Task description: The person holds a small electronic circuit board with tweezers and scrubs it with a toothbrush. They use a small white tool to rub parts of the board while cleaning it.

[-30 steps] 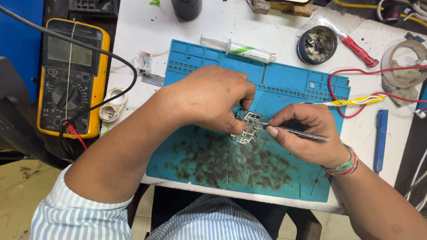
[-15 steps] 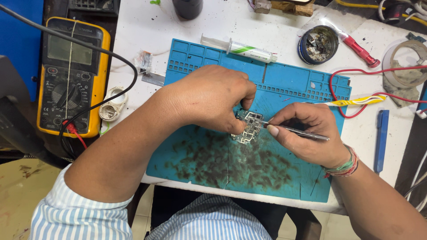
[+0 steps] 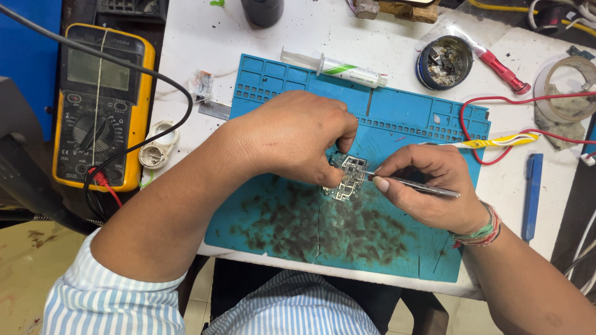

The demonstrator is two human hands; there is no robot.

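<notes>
Two hands meet over one small circuit board [image 3: 347, 177] on one blue mat [image 3: 397, 242]: left hand [image 3: 298, 139] pinches its edge, right hand [image 3: 434, 189] closes around one pair of tweezers [image 3: 413, 183] touching it. One syringe [image 3: 332, 65] lies beyond.

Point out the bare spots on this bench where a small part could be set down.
Free: the blue silicone mat's near-left corner, and white tabletop behind the syringe. Crowded: mat centre, where left hand and right hand work the circuit board.

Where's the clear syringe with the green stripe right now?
In the head view, the clear syringe with the green stripe lies on the top edge of the blue silicone work mat, above the left hand, left of the round metal tin.
</notes>
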